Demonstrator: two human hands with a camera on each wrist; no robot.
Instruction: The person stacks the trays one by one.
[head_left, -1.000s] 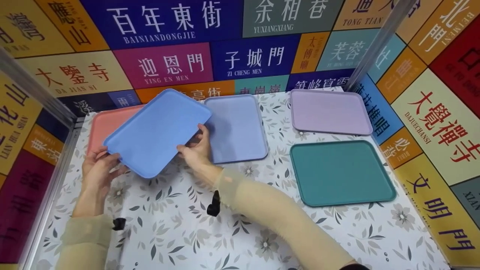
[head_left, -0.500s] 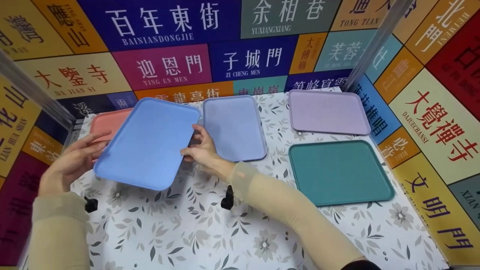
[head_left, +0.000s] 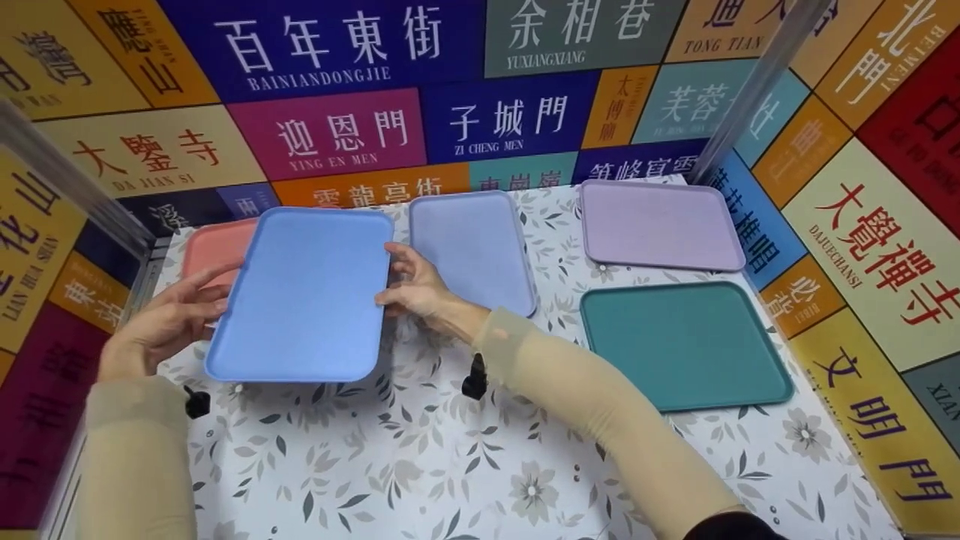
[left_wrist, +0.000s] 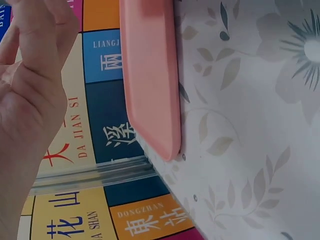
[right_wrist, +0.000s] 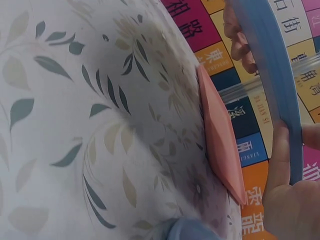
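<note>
Tray [head_left: 304, 296], blue, raised between both hands [head_left: 161, 322] [head_left: 420, 289]

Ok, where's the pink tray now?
In the head view, the pink tray lies on the table, back left, partly hidden by the held blue tray.

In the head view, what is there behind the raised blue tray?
Behind the blue tray, a pink tray shows at the upper left, lying on the flower-patterned tabletop. The blue tray covers the pink tray's right part and the tabletop there.

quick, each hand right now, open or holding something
Left hand: open, at the left edge of the blue tray.
Right hand: holding the blue tray's right edge.
</note>
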